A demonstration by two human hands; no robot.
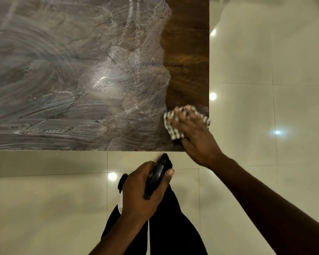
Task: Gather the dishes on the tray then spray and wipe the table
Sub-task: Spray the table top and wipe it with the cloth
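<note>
**Right hand pressing a cloth at the counter's near right corner**

The fingers (pixel 181 116) of the right hand (pixel 193 133) are lying straight and slightly spread, pressing flat on a checked cloth (pixel 174 132); the fingertips are appearing blurred. The cloth is lying bunched under the palm, touching the counter (pixel 188 52) just inside its near right corner, close to the right edge. The left hand (pixel 140 194) is hanging off the counter, below its near edge, with its fingers and thumb curling round the black head of a spray bottle (pixel 156 179). The nozzle is pointing toward the near edge, and the bottle's body is mostly hiding behind the hand. Pale wet smears (pixel 63 74) are covering the counter in arcs from the left side almost to the right edge, while a strip of dark brown wood along that edge is showing bare. Beneath both hands, glossy cream floor tiles (pixel 265 70) are reflecting bright spots of light, and the person's black trousers (pixel 169 221) are showing below the left hand.
</note>
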